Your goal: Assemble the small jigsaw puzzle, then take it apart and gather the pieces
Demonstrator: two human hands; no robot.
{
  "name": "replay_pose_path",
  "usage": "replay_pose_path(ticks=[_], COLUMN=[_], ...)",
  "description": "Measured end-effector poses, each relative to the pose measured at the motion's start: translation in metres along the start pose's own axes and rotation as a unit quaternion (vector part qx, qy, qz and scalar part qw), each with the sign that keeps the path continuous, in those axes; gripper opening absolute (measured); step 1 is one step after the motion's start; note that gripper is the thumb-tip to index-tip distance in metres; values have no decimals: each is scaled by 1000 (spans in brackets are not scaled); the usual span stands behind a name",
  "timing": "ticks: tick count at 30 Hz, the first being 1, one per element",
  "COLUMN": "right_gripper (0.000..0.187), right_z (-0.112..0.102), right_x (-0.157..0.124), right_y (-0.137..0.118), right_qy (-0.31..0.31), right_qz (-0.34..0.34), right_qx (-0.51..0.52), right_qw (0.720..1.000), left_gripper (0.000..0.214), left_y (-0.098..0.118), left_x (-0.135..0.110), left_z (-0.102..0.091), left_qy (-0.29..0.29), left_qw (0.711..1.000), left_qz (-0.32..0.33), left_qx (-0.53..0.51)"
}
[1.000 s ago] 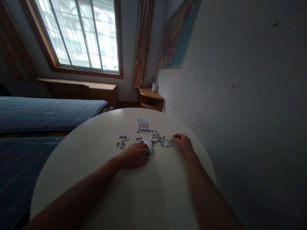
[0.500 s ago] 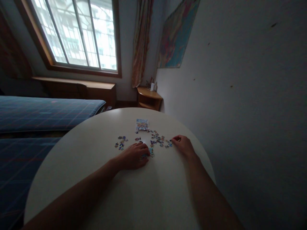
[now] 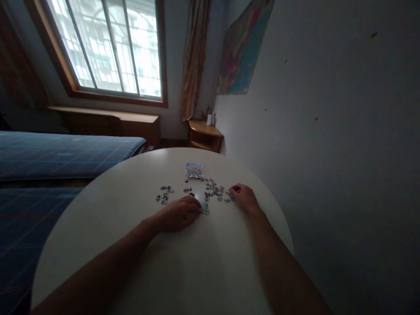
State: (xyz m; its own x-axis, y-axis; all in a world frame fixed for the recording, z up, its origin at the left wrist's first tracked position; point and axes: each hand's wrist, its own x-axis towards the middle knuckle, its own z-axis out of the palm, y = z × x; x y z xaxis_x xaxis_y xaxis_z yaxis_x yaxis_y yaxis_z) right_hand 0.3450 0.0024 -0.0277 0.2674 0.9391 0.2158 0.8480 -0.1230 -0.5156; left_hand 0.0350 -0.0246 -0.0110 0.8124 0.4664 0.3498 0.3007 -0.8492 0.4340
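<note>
Small coloured jigsaw pieces (image 3: 215, 191) lie scattered on a round white table (image 3: 131, 210). My left hand (image 3: 179, 213) rests palm down on the table, its fingers flat over a few joined pieces (image 3: 204, 207) at its tips. My right hand (image 3: 242, 197) is curled at the right end of the scatter, thumb and forefinger pinched together on a piece too small to make out. A small picture card (image 3: 194, 170) lies beyond the pieces. A separate little cluster of pieces (image 3: 164, 194) sits to the left.
A grey wall (image 3: 328, 131) stands close to the table's right edge. A bed with a blue plaid cover (image 3: 59, 155) is on the left. A wooden corner shelf (image 3: 205, 133) and a window (image 3: 111, 48) lie beyond the table.
My right hand has slid a little to the left into the scattered pieces. The left hand stays on the joined pieces. The view shifted slightly.
</note>
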Motion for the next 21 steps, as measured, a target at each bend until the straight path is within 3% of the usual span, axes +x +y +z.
replay_pose_path(ticks=[4,10,14,21], right_gripper=[24,35,31,23], right_z=[3,7,8,4], right_x=[1,2,1,-1], right_y=[-6,-12,-10,-6], right_qy=[-26,-40,-36,-18], right_qz=[-13,-78,-91,-73], right_qx=[20,12,3,-3], right_qw=[999,996,995,997], left_gripper=[19,24,28,28], left_y=[-16,-56,-78,-86], left_x=[-5,-29,-47,-49], left_z=[-12,-45,-56,-57], left_qy=[40,84,61,47], left_qw=[997,948,917,905], left_qz=[-39,-254,-355,-388], left_qx=[60,173,171,167])
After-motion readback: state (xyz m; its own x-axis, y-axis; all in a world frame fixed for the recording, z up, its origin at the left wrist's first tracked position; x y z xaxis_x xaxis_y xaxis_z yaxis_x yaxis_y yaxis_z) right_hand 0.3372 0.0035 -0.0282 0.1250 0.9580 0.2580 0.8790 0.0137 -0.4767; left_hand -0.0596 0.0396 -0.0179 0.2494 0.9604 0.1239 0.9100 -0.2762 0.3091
